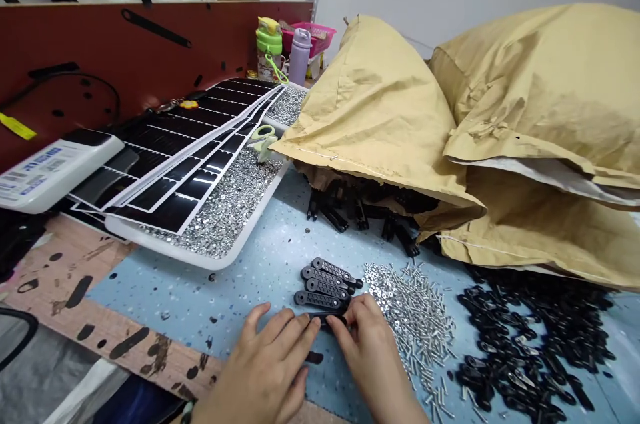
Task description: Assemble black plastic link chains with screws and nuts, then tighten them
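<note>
My right hand is pinched on one end of a slim black plastic part low on the blue work surface. At the part's other end, my left hand has its fingers stretched out, the index fingertip touching it and the thumb apart. Just beyond my fingers lies a row of black textured handle-like pieces, side by side. Beside my right hand spreads a pile of small silver screws and nuts. A small black piece sits between my hands. The fingers partly hide the held part.
A white tray of small metal pieces stands at left, partly under black label sheets. Large tan sacks fill the back right, one spilling black parts. More black parts are heaped at right. Bottles stand behind.
</note>
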`<state>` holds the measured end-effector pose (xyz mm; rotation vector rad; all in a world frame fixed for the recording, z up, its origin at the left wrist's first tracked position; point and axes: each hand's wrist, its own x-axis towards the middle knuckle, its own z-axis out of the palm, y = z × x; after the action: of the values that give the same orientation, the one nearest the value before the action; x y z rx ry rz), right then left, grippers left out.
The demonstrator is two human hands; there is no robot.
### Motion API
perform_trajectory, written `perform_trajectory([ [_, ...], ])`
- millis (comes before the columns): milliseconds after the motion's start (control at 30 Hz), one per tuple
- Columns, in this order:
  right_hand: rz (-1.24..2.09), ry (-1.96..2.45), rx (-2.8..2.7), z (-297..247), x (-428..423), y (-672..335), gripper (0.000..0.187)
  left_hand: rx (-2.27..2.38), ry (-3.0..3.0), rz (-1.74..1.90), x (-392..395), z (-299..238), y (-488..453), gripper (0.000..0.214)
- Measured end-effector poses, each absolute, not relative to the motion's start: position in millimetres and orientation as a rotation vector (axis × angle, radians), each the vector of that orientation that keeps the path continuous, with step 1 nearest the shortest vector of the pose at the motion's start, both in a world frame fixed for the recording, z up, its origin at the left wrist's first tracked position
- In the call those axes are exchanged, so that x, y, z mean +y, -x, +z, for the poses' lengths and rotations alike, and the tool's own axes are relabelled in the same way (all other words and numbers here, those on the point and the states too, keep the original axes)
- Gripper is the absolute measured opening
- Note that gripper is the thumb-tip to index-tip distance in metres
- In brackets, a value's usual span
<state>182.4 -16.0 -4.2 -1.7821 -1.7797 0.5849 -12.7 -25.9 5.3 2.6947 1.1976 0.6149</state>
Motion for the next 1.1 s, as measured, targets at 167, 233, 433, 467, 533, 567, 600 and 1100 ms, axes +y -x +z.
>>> perform_trajectory([
  [167, 0.38, 1.763, -1.884, 12, -23, -193, 0.025, 1.175, -2.697, 0.65, -20, 13, 13, 0.044],
  [233, 0.482, 1.494, -1.95, 25, -28, -189, 0.019, 1.166, -2.668, 0.661, -18, 17, 14, 0.041],
  [433, 0.952, 1.157, -1.966, 40, -27, -169, 0.012, 1.164, -2.499, 0.57, -15, 27, 18, 0.054],
  [467, 1.005, 1.223, -1.827, 36, -25, -169, 0.01, 1.225, -2.449, 0.567, -15, 26, 21, 0.058],
  [533, 1.114, 1.371, -1.509, 26, -18, -171, 0.009, 1.34, -2.403, 0.617, -13, 20, 28, 0.059],
  [567, 1.169, 1.432, -1.365, 20, -15, -172, 0.012, 1.376, -2.421, 0.64, -13, 15, 32, 0.057],
  [600, 1.22, 1.477, -1.25, 14, -11, -173, 0.017, 1.378, -2.471, 0.646, -12, 11, 35, 0.055],
  [1100, 1.069, 1.723, -1.462, 0, 5, -161, 0.018, 1.232, -2.747, 0.505, -11, -6, 33, 0.047],
])
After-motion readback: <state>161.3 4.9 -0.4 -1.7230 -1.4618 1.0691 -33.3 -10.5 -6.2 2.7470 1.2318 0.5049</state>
